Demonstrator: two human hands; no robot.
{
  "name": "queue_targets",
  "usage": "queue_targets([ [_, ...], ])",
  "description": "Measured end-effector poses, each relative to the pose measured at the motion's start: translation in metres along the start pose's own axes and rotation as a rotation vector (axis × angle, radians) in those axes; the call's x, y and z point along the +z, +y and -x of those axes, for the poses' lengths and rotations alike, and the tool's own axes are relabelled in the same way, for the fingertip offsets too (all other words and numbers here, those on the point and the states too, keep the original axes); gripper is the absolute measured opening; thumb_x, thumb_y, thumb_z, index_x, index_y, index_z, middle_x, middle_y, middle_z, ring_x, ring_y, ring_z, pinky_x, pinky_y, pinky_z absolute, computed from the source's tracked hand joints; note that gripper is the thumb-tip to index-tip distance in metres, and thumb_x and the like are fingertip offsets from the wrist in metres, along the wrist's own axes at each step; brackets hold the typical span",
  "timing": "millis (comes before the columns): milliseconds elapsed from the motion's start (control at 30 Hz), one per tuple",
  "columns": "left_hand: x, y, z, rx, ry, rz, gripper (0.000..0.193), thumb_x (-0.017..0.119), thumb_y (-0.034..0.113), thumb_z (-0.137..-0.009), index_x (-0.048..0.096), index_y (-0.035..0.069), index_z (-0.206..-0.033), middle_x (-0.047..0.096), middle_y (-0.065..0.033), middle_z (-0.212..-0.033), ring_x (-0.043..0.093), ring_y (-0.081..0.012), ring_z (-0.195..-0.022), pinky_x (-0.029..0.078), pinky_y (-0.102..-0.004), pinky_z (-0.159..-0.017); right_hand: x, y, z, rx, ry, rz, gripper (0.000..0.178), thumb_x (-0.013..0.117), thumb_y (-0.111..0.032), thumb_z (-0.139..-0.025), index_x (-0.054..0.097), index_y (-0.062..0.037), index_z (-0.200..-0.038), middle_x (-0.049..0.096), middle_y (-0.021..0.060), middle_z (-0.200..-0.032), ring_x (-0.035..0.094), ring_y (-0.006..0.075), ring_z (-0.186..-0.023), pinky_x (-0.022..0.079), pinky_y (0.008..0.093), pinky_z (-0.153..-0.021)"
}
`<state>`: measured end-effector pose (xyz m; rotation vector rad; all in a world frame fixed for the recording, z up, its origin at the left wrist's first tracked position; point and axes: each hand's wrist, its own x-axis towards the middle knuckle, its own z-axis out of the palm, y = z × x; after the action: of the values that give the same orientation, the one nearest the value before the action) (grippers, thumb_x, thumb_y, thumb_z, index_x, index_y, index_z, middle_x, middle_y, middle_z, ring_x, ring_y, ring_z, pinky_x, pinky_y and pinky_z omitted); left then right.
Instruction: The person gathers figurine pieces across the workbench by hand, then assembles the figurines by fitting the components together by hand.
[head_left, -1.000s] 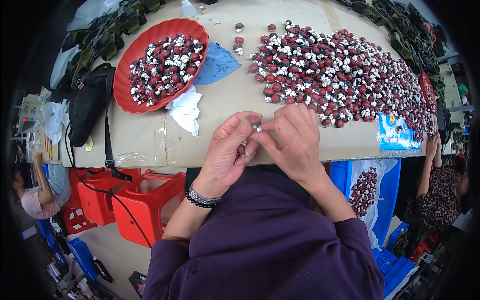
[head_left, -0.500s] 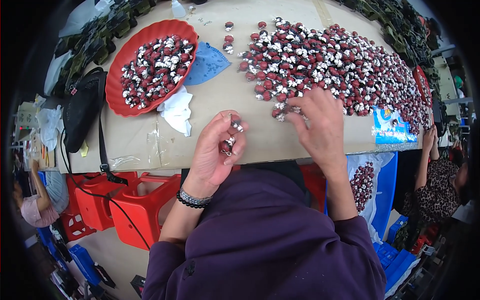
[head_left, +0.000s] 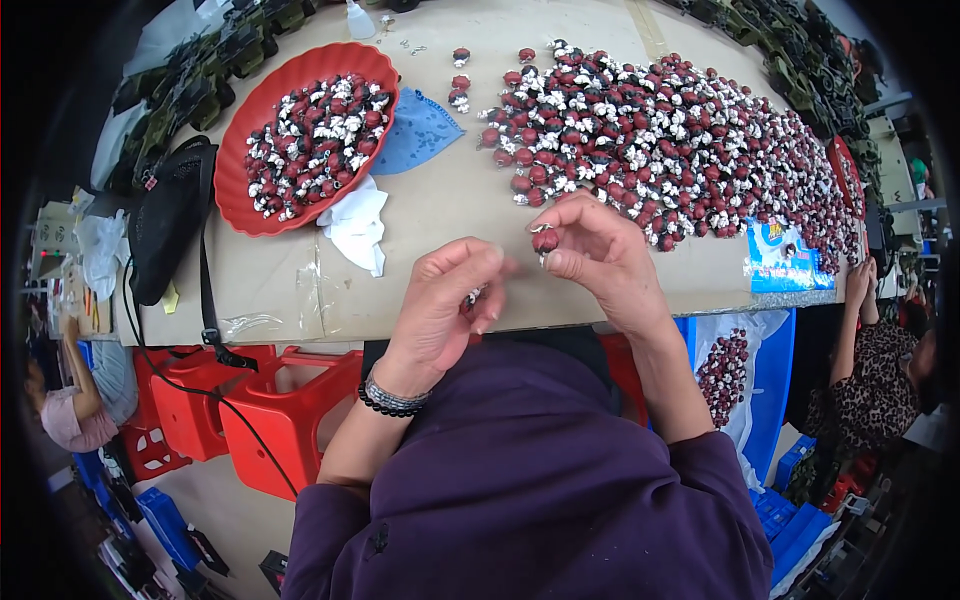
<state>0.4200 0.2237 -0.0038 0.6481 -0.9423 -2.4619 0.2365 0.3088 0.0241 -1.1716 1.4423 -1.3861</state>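
Near the table's front edge, my left hand (head_left: 437,305) is curled around a small red, black and white figurine (head_left: 474,296), mostly hidden by the fingers. Its index finger and thumb come together, slightly blurred. Just to the right, my right hand (head_left: 607,262) pinches another small round figurine (head_left: 545,240), dark red with a bit of metal on top, between thumb and index finger. Beyond my right hand spreads a big pile of the same figurines (head_left: 640,130). A red scalloped bowl (head_left: 228,188) at the left holds many more of them.
A blue cloth (head_left: 415,133) and a white tissue (head_left: 354,232) lie beside the bowl. A black bag (head_left: 170,225) with a strap lies at the left edge. A blue packet (head_left: 780,258) rests at the right front. Red stools (head_left: 275,410) stand below; other people sit at both sides.
My right hand has drawn back from the pile toward my left hand, bringing a figurine in its fingertips. The figurine at my left fingertips no longer shows there.
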Motion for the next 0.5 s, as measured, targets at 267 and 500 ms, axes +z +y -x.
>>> queue_targets([
  [267, 0.013, 0.001, -0.002, 0.008, 0.017, 0.05, 0.022, 0.065, 0.019, -0.093, 0.063, 0.001, -0.105, 0.059, -0.0004, -0.075, 0.054, -0.0055, -0.058, 0.035, -0.0158, -0.042, 0.009, 0.007, 0.001, 0.107, -0.053, -0.348, 0.025, 0.073, -0.004, -0.081, 0.065, -0.0004, -0.104, 0.051, -0.0004, -0.098, 0.053, 0.0087, -0.091, 0.044, 0.0237, -0.082],
  [500, 0.01, -0.002, -0.002, 0.006, -0.048, 0.107, 0.021, 0.065, 0.018, -0.093, 0.062, 0.001, -0.105, 0.06, -0.001, -0.078, 0.054, -0.0056, -0.058, 0.035, -0.0158, -0.042, 0.012, 0.004, 0.0, -0.071, -0.045, 0.07, 0.028, 0.076, -0.007, -0.078, 0.067, -0.0027, -0.104, 0.051, -0.001, -0.093, 0.05, 0.0068, -0.081, 0.042, 0.0218, -0.07],
])
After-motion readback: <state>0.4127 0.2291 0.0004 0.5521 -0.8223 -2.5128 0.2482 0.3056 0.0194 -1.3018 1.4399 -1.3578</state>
